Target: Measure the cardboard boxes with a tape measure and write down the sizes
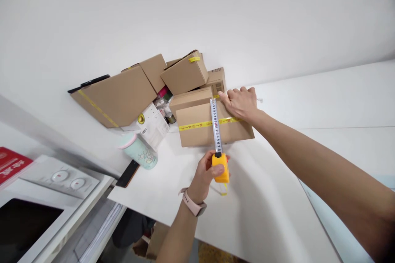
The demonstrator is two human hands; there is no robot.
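Observation:
A yellow tape measure (224,178) is held in my left hand (202,178), in front of a taped cardboard box (197,136). Its metal blade (216,127) runs out away from me across the box, over the yellow tape strip, to near the box's far edge. My right hand (242,102) grips the far right part of the box, its fingers bent over the far side and partly hidden. The thumb lies close to the blade's far end without visibly touching it. A pink watch strap is on my left wrist.
More cardboard boxes (185,74) lean against the wall behind. A mint tumbler (142,152), a white package (154,125) and a dark flat object (127,174) lie on the white table (175,189). At lower left stands a white microwave (72,199).

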